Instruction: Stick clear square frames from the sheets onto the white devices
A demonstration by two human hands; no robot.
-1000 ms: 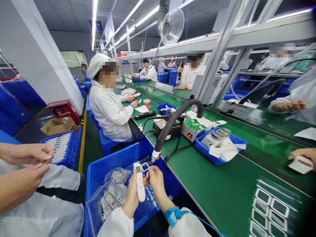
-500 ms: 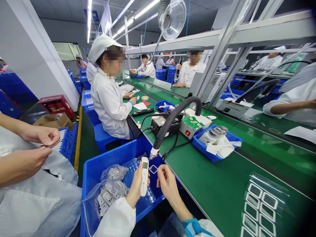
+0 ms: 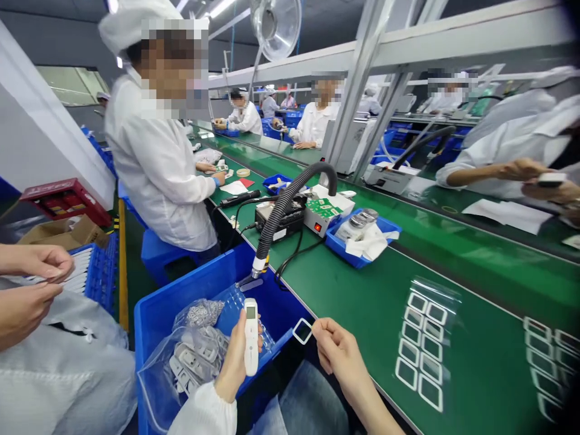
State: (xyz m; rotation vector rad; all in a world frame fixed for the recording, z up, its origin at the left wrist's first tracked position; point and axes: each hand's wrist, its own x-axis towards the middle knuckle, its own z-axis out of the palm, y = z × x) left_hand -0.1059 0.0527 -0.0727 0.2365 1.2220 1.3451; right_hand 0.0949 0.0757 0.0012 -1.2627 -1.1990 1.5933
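My left hand (image 3: 232,356) is wrapped round a white handheld device (image 3: 251,350) with a small grey screen near its top, held upright over the blue bin. To its right, my right hand (image 3: 338,347) pinches a small white rounded-square frame (image 3: 302,331) by one corner, near the edge of the bench. The frame and the device are apart. On the bench, a clear sheet (image 3: 446,296) carries several similar white frames in two columns.
The blue bin (image 3: 181,284) holds bags of white plastic parts (image 3: 194,356). A black flexible hose (image 3: 281,205) arches over its corner. Farther along the green bench (image 3: 362,320) is a blue tray (image 3: 351,257). Another person's hands (image 3: 38,278) are at the left; a co-worker (image 3: 154,157) is beyond the bin.
My right hand has moved the white frame rightward, away from the device. My view has turned right, showing more frame sheets. The co-worker beyond the bin stands higher above the stool.
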